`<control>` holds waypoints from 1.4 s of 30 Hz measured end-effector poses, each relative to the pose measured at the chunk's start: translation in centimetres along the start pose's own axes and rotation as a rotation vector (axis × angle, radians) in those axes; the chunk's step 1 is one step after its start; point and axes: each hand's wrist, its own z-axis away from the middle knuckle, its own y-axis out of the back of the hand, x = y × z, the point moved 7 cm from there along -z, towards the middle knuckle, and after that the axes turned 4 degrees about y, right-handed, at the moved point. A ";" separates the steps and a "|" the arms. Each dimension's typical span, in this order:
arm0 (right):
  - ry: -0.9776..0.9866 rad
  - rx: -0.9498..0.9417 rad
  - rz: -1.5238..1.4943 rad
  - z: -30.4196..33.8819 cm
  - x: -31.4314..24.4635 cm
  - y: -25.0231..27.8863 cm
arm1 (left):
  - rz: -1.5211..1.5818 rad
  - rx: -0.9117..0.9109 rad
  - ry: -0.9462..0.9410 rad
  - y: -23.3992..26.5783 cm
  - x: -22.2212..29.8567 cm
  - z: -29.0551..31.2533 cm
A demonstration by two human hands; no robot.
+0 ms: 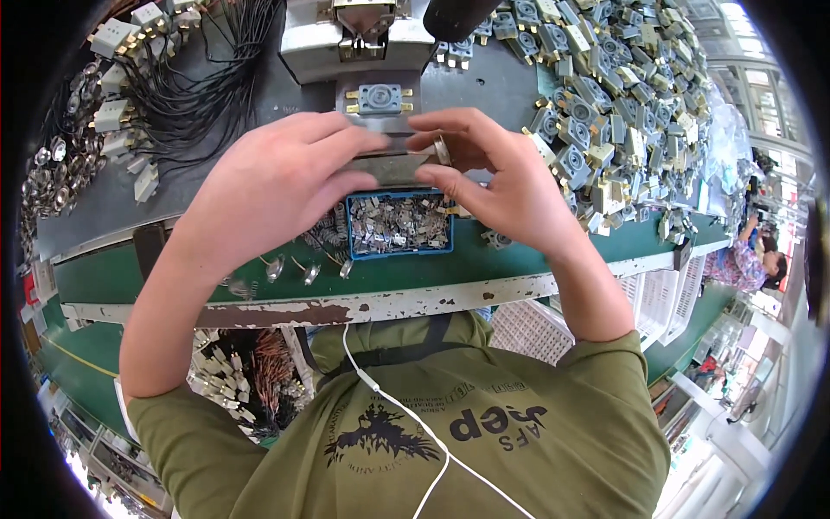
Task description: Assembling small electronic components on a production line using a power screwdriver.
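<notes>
Your right hand (497, 177) pinches a small metal ring (443, 150) in its fingers. Your left hand (277, 186) curls half-closed above the blue tray (399, 253); whether it grips anything, I cannot tell.

Single view only, from camera on my head, left of pair. Looks steeply down past my chest onto green workbench (484, 251), close above my left hand (277, 186) and right hand (497, 177). Fisheye bends bench edge; dark rim rings picture. Forearms enter from below.
</notes>
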 end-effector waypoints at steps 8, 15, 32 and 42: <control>-0.183 -0.202 0.044 -0.2 1.5 -0.8 | 0.020 -0.081 -0.017 0.6 -1.1 -0.1; -0.377 -0.282 -0.652 0.2 2.8 -3.6 | 0.027 -0.131 0.012 2.4 -1.6 0.4; -0.283 0.137 -0.375 0.1 2.6 -2.5 | 0.018 -0.078 0.107 1.9 -2.1 1.2; 0.075 -0.066 -0.359 -1.3 -0.7 -1.6 | 0.191 -0.109 0.113 3.4 -2.6 1.4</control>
